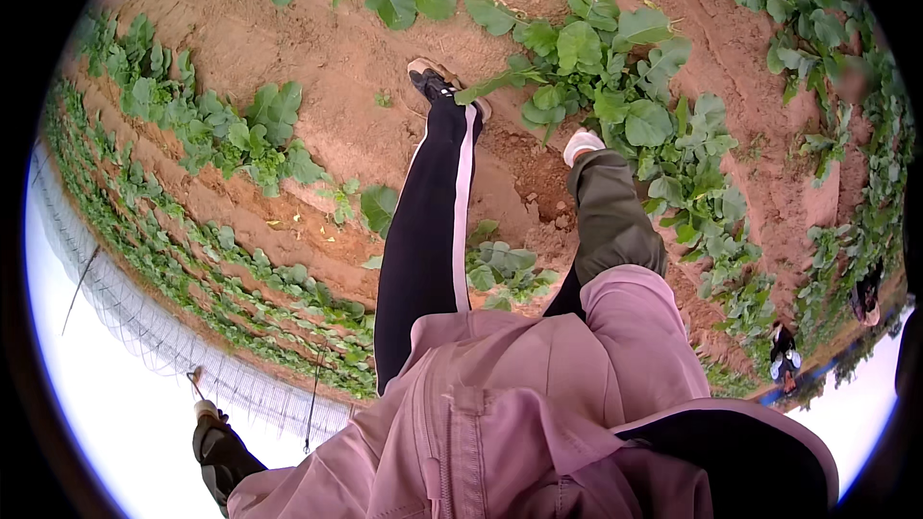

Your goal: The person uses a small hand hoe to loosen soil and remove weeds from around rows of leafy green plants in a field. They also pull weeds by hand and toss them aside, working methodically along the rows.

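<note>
My right hand [583,144], with a white glove or cuff at the wrist and an olive sleeve cover above it, reaches down to the base of a broad-leaved green crop plant [580,50]. Leaves hide most of its fingers, so its grip cannot be made out. Loose, crumbly reddish soil [541,180] lies beside this hand. Far out at the left, my left hand [209,411] is raised against the bright sky, also with white at the wrist and a dark sleeve cover. It holds a small, thin hooked tool [194,380] whose exact kind is too small to tell.
My black shoe with a tan sole [433,79] stands on bare soil between crop rows. More leafy plants [209,122] grow at the left, and another row [807,14] runs at the right. A mesh fence [159,339] borders the field. Another person [784,357] is in the distance.
</note>
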Motion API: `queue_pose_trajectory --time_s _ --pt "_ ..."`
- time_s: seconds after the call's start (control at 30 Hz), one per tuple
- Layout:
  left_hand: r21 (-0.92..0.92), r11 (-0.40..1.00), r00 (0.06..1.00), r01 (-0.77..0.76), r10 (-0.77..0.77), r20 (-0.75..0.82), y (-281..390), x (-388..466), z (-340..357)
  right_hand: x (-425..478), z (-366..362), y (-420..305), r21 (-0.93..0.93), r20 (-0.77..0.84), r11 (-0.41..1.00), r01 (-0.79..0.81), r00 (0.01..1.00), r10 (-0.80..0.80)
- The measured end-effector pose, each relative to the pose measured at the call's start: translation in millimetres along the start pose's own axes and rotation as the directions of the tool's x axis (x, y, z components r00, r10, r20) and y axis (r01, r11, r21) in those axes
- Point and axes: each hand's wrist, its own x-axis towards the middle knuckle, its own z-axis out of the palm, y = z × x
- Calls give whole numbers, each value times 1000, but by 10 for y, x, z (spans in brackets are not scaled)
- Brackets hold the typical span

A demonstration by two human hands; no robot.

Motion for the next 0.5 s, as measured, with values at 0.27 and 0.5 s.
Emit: queue_pose_trajectory --time_s 0.27,0.5 --pt "-384 647 471 -659 753 460 2293 -2221 1767 259 -131 156 -408 309 896 174 950 -44" --pt "-408 723 336 -558 646 685 1388 -2923 2603 -729 169 189 -656 651 295 695 718 -246"
